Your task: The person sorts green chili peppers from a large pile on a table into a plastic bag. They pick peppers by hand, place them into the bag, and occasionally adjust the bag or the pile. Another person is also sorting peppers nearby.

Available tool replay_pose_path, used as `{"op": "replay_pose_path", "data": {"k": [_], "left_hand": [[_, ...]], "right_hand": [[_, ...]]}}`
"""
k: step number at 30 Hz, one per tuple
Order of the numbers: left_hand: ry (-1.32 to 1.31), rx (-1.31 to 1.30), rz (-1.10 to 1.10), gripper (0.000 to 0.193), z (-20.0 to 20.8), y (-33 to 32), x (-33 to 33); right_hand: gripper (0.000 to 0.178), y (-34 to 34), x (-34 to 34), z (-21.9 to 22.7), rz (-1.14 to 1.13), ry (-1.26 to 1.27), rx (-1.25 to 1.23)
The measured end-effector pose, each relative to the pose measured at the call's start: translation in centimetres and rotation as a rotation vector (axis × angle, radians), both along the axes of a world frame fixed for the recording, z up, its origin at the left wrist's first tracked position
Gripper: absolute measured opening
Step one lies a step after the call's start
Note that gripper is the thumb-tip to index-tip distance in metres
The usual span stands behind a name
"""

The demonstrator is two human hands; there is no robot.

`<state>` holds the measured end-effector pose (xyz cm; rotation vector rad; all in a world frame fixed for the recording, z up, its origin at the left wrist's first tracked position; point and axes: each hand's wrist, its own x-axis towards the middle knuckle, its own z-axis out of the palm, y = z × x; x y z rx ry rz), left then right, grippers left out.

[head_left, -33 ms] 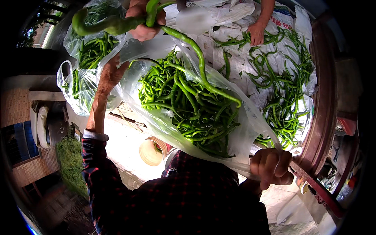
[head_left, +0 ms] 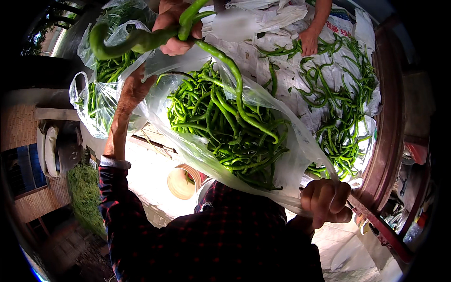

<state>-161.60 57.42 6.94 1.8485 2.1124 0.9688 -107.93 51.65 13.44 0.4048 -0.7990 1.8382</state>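
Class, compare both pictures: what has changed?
A co-worker's hand, gripping long green peppers, dipped slightly; the lowest pepper tip shifted down and left over the open plastic bag. The person's left hand stayed at the bag's edge, and the right hand kept its grip.

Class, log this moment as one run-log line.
plastic bag: open, green peppers inside | left hand: at bag's left side | right hand: gripping bag's rim | co-worker's hand: holding long peppers

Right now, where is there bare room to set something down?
A mostly bare strip of wrinkled white sheet between the translucent plastic bag and scattered long green peppers to its right; pale sunlit ground left of the round beige bucket. Crowded: inside that bag, and the sheet's right side.
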Motion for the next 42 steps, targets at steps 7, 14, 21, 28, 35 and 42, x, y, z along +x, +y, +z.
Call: {"op": "replay_pose_path", "data": {"k": [7,14,21,28,35,42], "left_hand": [[0.334,-0.256,-0.112,0.072,6.3,0.2,4.8],[0.336,-0.429,-0.105,0.077,6.0,0.1,5.2],[0.345,-0.554,-0.277,0.078,5.7,-1.0,7.4],[0.633,-0.851,-0.434,0.104,5.4,0.3,11.9],[0.879,-0.511,-0.908,0.129,0.2,1.7,18.4],[0.719,-0.532,-0.720,0.085,-4.9,5.1,18.9]], "right_hand": [[0.029,-0.2,0.6,-0.2,0.005,-0.010,0.022],[0.029,-0.6,0.7,0.1,-0.031,-0.049,-0.016],[0.029,-0.9,0.4,-0.1,-0.043,-0.010,-0.037],[0.018,-0.8,0.2,0.1,-0.014,-0.110,-0.008],[0.034,-1.3,-1.1,-0.3,0.028,0.081,-0.025],[0.041,-1.0,-0.2,-0.3,-0.001,0.072,-0.031]]}}
